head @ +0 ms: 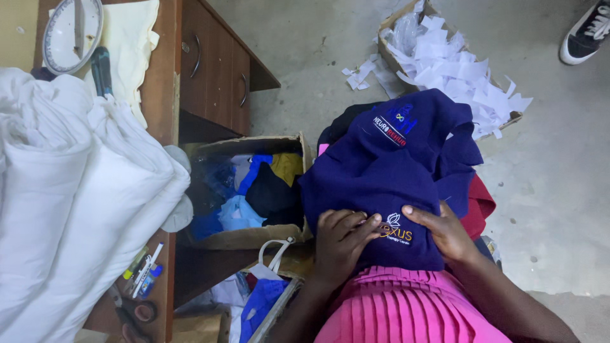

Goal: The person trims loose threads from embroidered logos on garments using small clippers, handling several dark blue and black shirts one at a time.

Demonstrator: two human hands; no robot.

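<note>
Two hands at work in the head view, both lying flat on a navy garment heaped across the lap, above a pink pleated skirt. Left hand spread on the cloth, fingers straight and close together, gripping nothing, tips just beside a small embroidered badge. Right hand likewise laid out flat on the other side of that badge, fingers extended, pressing down and clasping nothing. Looks like smoothing or checking around the badge, with the top layer already lying fairly flat there. Further up, more navy folds bunched and crumpled around a second badge, so seemingly not yet straightened; red cloth poking out beneath on the right. Cannot tell how many garments make up the heap. Left of the lap, a cardboard box stuffed with blue, yellow and black cloth pieces, beside a wooden desk piled with white fabric; scissors at the desk's near edge, untouched. Beyond the heap, another carton of white paper scraps on the concrete floor.
</note>
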